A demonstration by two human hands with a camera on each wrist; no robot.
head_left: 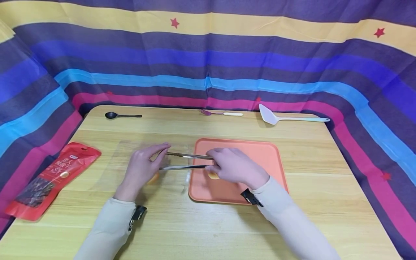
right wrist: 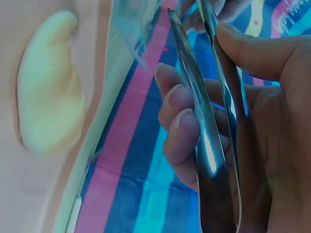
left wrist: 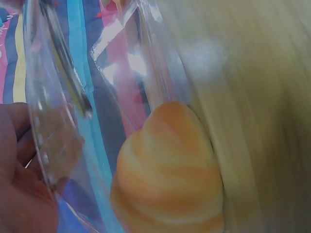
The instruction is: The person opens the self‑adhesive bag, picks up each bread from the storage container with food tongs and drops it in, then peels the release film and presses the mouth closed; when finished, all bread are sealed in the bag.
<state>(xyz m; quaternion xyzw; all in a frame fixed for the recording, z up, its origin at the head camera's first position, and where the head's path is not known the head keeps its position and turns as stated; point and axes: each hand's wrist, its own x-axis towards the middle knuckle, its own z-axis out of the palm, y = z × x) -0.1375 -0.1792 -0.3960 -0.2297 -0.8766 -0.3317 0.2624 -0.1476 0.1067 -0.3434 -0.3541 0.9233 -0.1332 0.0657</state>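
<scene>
The right hand [head_left: 235,168] holds shiny metal tongs [head_left: 186,161] w/ fingers and thumb curled round the two long thin arms; the arms stand a bit apart and point left, and in the right wrist view one tip has tiny teeth. The left hand [head_left: 143,168] is at the tong tips, fingers bent, pinching the edge of a clear plastic bag [head_left: 130,162] that lies flat on the table [head_left: 208,224] (thin, see-thru, hard to spot from the head view). Inside the bag, right by the left hand, sits a small bread roll [left wrist: 167,170], smooth and swirly, orange-brown w/ pale stripes, lying against the wood. A 2nd piece, pale yellow and soft-looking, curved like a little moon [right wrist: 48,82], lies on the peach plastic tray [head_left: 266,155], under the right hand. The tray is flat, w/ round corners and a low rim, just right of the bag. The table is light wood w/ long grain lines. At the left edge lies a shiny red snack pouch [head_left: 48,180] w/ a clear window showing dark bits. Along the far edge: a black spoon [head_left: 121,115], a purple fork w/ a white handle [head_left: 221,113], and a pale spatula [head_left: 289,117] w/ a blue-tipped handle. A striped cloth w/ red stars [head_left: 208,54] hangs round the table.
</scene>
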